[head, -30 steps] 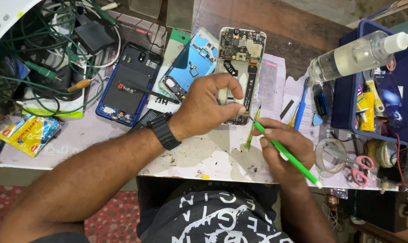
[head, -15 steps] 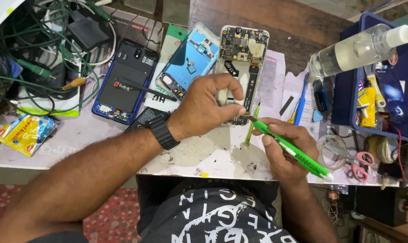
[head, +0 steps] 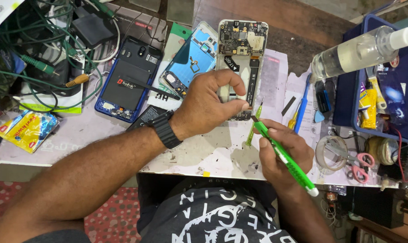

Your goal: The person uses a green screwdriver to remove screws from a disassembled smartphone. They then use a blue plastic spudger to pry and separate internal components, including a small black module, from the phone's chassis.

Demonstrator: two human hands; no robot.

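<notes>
An opened phone [head: 241,49] lies face down on the worktable with its circuit board exposed at the far end. My left hand [head: 210,105], a black watch on its wrist, grips the phone's lower half between thumb and fingers. My right hand [head: 283,150] holds a green utility knife [head: 284,156] like a pen, its blade tip touching the phone's near right corner. A green screwdriver [head: 253,123] lies on the table just beside that corner.
A blue phone frame with a black battery [head: 129,78] and a light blue back cover [head: 190,60] lie to the left. Tangled cables [head: 46,49] fill the far left. A spray bottle [head: 361,49], blue tray [head: 348,99], tape roll [head: 330,153] and pink scissors [head: 359,164] sit right.
My right hand has brought the green knife up and leftward, so its tip now meets the phone's corner. The left hand has kept its grip on the phone.
</notes>
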